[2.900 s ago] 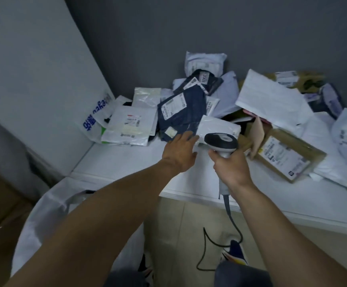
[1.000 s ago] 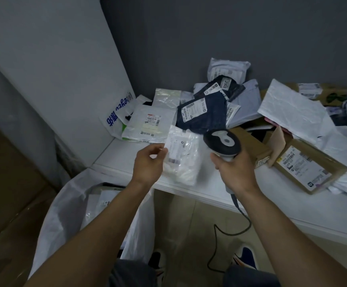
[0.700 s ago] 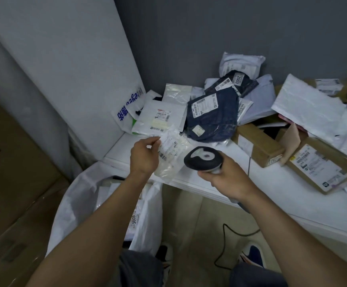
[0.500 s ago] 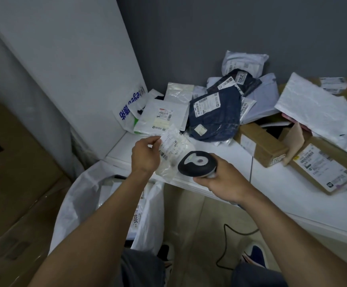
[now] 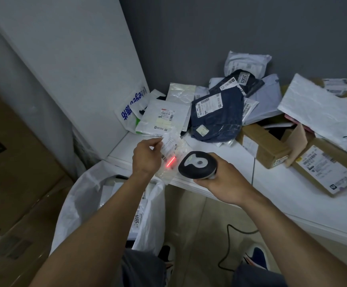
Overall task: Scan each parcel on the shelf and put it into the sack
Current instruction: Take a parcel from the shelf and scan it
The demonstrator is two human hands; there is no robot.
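Note:
My left hand (image 5: 146, 157) holds a small clear plastic parcel (image 5: 171, 150) by its left edge, over the shelf's front corner. A red scan line glows across the parcel's barcode label. My right hand (image 5: 223, 179) grips a black and grey barcode scanner (image 5: 197, 165), its head pointed at the parcel from close on the right. The white sack (image 5: 79, 206) stands open on the floor below my left arm, with labelled parcels inside. On the white shelf (image 5: 272, 187) lie several more parcels, among them a dark blue bag (image 5: 216, 117) and a white mailer (image 5: 164, 118).
Two brown cartons (image 5: 261, 145) (image 5: 325, 165) sit on the shelf at the right, with white mailers (image 5: 317, 108) heaped behind. Large cardboard boxes (image 5: 13, 172) stand to the left of the sack. The scanner's black cable (image 5: 230, 245) loops on the floor by my feet.
My left hand lifted the clear parcel off the shelf toward the sack side. My right hand brought the scanner down beside it, and the red scan line now shows on the label.

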